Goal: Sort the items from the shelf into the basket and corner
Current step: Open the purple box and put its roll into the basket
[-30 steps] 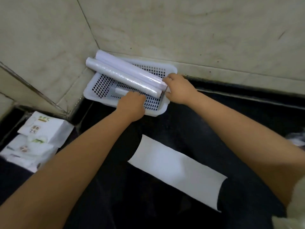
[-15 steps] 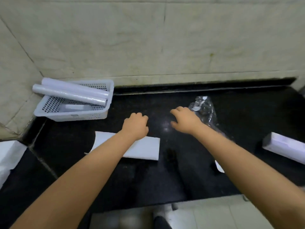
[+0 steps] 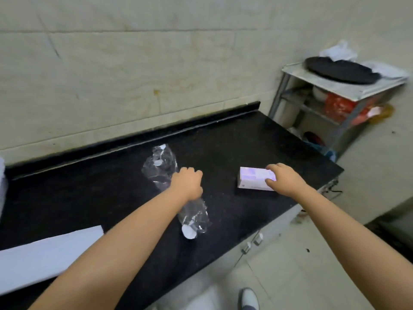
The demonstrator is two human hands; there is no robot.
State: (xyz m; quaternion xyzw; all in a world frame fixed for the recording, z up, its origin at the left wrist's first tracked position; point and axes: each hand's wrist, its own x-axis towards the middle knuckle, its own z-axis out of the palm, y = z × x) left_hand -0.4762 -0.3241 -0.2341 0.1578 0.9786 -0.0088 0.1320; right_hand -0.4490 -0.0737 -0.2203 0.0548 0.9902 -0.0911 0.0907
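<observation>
On the black counter (image 3: 223,153), both hands have left the basket, now out of view to the left, and swung right to fresh items. Right hand (image 3: 285,179) has come down on the near end of the box (image 3: 254,178), thumb on its front face and fingers over the top, seemingly starting a grip. Left hand (image 3: 187,183), just left of the box, rests with fingers curled on the clear bag (image 3: 161,168); whether it pinches the plastic I cannot tell. White sheet (image 3: 44,260) lies well left. Judging by this, the rolls are stowed and the next pickup has begun.
</observation>
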